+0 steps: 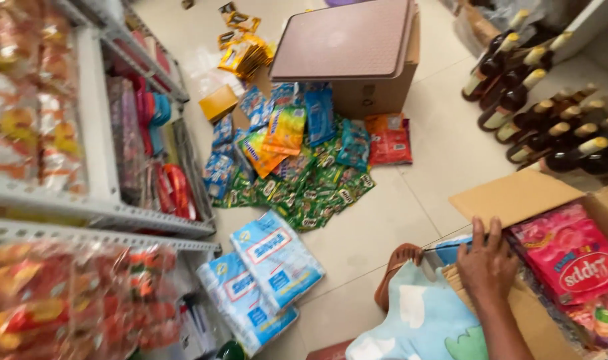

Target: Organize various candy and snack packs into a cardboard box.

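Head view: left hand (pixel 487 265) fingers flat on cardboard box (pixel 517 197) flap beside pink packet (pixel 567 257)

Floor (pixel 444 153): pale glossy tiles, thin grout lines, soft even light, faint glare far ahead-left of hands. Metal shelf rack (pixel 97 200), white perforated angle frame, fills side left of hands; two tiers visible, packed with blurred red-orange packets. Rack corner post rises far left. Second ledge (pixel 584 73) right and ahead of hands, pale, carrying rows of dark bottles. No walls or windows visible; view points down at floor.
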